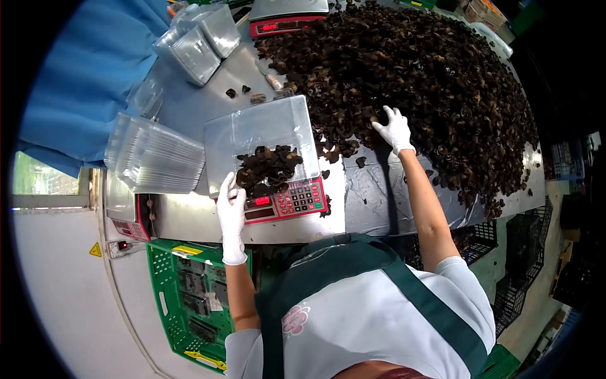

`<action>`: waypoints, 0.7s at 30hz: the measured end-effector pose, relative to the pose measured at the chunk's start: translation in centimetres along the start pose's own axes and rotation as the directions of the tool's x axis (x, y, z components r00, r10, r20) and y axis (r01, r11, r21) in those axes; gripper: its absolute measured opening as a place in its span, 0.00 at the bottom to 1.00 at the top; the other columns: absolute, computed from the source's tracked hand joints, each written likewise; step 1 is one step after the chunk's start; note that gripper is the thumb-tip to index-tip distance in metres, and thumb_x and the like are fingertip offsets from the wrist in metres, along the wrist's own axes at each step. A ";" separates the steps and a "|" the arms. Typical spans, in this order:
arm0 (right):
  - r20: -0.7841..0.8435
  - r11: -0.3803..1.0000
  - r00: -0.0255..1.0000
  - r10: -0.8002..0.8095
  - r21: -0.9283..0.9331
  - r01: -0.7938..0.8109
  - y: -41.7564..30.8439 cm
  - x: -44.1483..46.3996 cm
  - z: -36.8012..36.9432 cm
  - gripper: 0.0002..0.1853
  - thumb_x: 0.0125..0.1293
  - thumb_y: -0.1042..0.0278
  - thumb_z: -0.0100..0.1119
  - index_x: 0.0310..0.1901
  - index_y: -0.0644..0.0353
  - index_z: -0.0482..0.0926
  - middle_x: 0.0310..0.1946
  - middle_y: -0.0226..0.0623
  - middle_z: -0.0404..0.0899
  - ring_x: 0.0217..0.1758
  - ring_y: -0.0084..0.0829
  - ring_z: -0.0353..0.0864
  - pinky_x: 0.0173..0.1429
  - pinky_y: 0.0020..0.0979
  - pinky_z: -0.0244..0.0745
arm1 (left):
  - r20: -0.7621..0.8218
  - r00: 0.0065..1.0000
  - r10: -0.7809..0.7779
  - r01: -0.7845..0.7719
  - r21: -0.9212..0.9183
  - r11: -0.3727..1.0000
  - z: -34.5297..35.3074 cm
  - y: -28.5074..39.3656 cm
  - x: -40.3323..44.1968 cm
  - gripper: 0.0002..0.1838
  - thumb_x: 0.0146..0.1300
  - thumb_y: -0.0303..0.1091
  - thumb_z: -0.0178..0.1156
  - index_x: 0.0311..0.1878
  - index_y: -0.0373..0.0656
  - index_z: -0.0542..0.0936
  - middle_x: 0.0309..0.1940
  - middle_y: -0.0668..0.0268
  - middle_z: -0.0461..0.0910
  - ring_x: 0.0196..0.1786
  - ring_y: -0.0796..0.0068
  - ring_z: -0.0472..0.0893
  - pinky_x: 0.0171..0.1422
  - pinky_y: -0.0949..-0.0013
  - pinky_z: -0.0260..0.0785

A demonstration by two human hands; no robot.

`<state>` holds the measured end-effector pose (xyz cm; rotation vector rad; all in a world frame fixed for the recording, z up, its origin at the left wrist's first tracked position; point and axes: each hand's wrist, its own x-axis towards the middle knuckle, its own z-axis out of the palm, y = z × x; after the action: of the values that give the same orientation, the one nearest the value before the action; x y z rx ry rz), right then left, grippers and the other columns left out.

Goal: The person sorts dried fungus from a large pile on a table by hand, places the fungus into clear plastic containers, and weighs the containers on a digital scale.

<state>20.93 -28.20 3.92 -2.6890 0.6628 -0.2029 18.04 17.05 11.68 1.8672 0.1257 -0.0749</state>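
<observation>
A heap of dark, curled wood ear mushrooms [404, 63] covers much of the metal table. My right hand [395, 131], in a white glove, is at the near edge of the heap with its fingers spread and nothing visibly held. On the left, a red digital scale [259, 123] with a steel pan carries a smaller portion of mushrooms [271, 169]. My gloved left hand [231, 205] is at the pan's front left, beside that portion and the lit display, thumb and fingers apart. Whether a clear box surrounds the portion I cannot tell.
Nested clear plastic boxes [154, 155] lie left of the scale, with more clear boxes [199, 41] behind. A second red scale [287, 22] stands at the back. Below the table's front edge, a green crate [165, 303] contains packed trays. Black crates [521, 246] stand at right.
</observation>
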 end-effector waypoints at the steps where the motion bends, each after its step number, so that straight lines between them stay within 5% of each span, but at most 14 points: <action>1: -0.012 0.997 0.998 -0.065 -0.039 0.064 0.1 0.0 1.5 0.35 0.52 0.49 0.68 0.61 0.50 0.71 0.64 0.47 0.66 0.62 0.52 0.67 0.62 0.43 0.71 | -0.005 1.000 0.012 -0.012 -0.023 1.000 -0.1 -0.1 0.2 0.27 0.61 0.22 0.57 0.66 0.38 0.69 0.56 0.60 0.75 0.42 0.83 0.73 0.50 0.79 0.69; 5: -0.063 0.932 0.931 -0.360 -0.058 0.357 -1.4 -4.3 2.7 0.23 0.48 0.58 0.71 0.49 0.50 0.80 0.63 0.46 0.67 0.63 0.54 0.66 0.62 0.47 0.70 | -0.028 0.999 -0.016 0.014 -0.078 0.997 -0.9 1.6 0.7 0.23 0.63 0.26 0.58 0.63 0.37 0.72 0.54 0.63 0.77 0.47 0.81 0.76 0.54 0.78 0.68; 10: -0.031 0.898 0.898 -0.439 0.002 0.439 -1.8 -13.1 3.1 0.20 0.50 0.63 0.69 0.47 0.53 0.80 0.61 0.41 0.72 0.63 0.51 0.67 0.61 0.45 0.70 | -0.043 0.995 0.085 -0.088 -0.067 0.994 -1.3 1.3 2.9 0.21 0.64 0.27 0.58 0.61 0.37 0.74 0.53 0.64 0.78 0.47 0.81 0.76 0.56 0.75 0.69; 21: -0.294 0.974 0.954 -0.060 0.194 0.121 -2.0 -9.5 -1.1 0.18 0.55 0.68 0.65 0.50 0.54 0.80 0.45 0.36 0.81 0.47 0.38 0.79 0.53 0.34 0.75 | -0.084 0.978 0.193 -0.195 -0.009 0.981 0.7 2.6 6.4 0.17 0.65 0.25 0.57 0.57 0.37 0.77 0.52 0.63 0.78 0.48 0.79 0.77 0.54 0.76 0.70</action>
<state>13.19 -22.44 5.15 -2.5085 0.5627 -0.6609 24.68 15.89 13.21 1.8572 0.0003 0.1381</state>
